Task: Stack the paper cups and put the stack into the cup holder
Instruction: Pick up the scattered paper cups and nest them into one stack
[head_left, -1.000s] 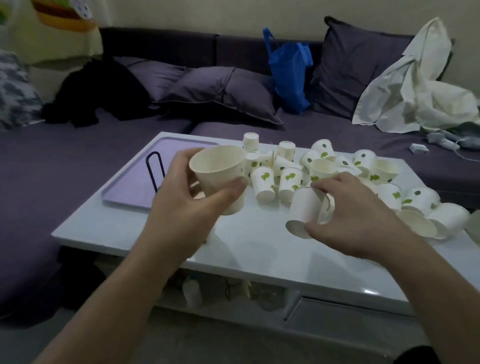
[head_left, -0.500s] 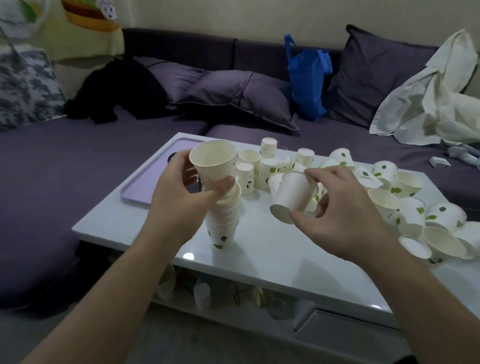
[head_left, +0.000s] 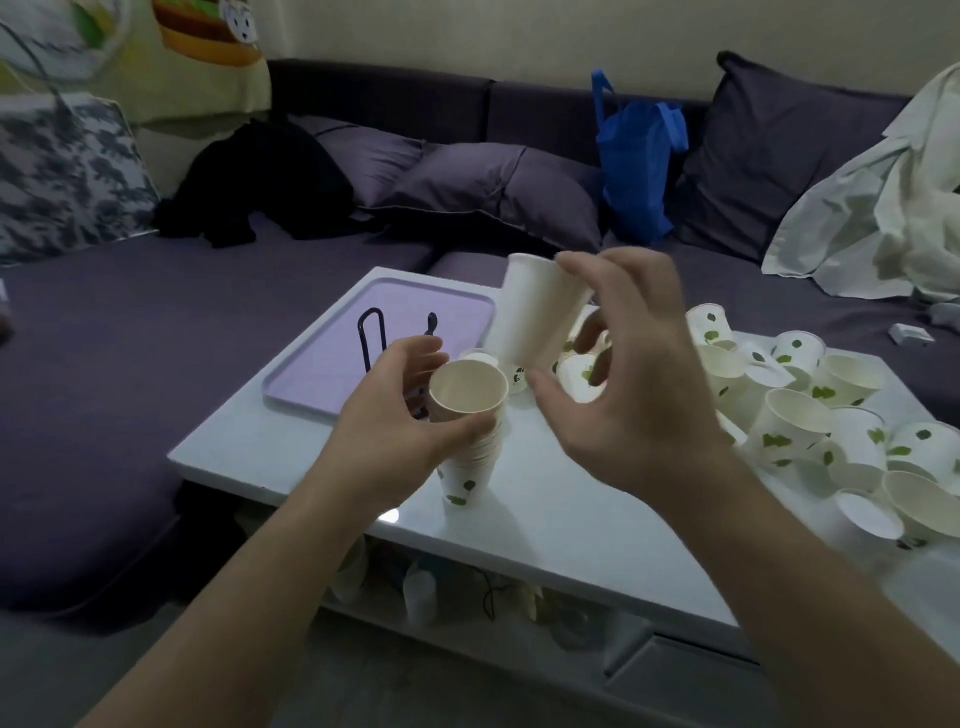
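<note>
A nested stack of white paper cups with green leaf prints (head_left: 470, 441) is stood upright on the glossy white counter (head_left: 545, 525), its open mouth turned upward. The stack is gripped near its top by the left hand (head_left: 400, 421), with the thumb pressed against the near side and the fingers curled round the far side. A single white paper cup (head_left: 535, 314) is held above and just behind the stack by the right hand (head_left: 628, 379); the cup is pinched between the fingertips at its upper part and is tilted, apart from the stack's rim. The right thumb is spread away from the cup, below it.

A black wire cup holder (head_left: 371, 338) is seen behind the left hand, standing on a flat lilac plastic tray (head_left: 322, 374) that lies on the left part of the counter. The holder is partly hidden by the hand.

A scattered heap of loose white leaf-printed paper cups (head_left: 810, 415) is spread over the right part of the counter, some upright, some on their sides, some upside down.

Behind the counter a dark purple sofa (head_left: 156, 332) is seen, on which a blue fabric bag (head_left: 636, 166), purple cushions (head_left: 498, 192), a black garment (head_left: 260, 182) and a crumpled white cloth (head_left: 878, 208) are laid.
</note>
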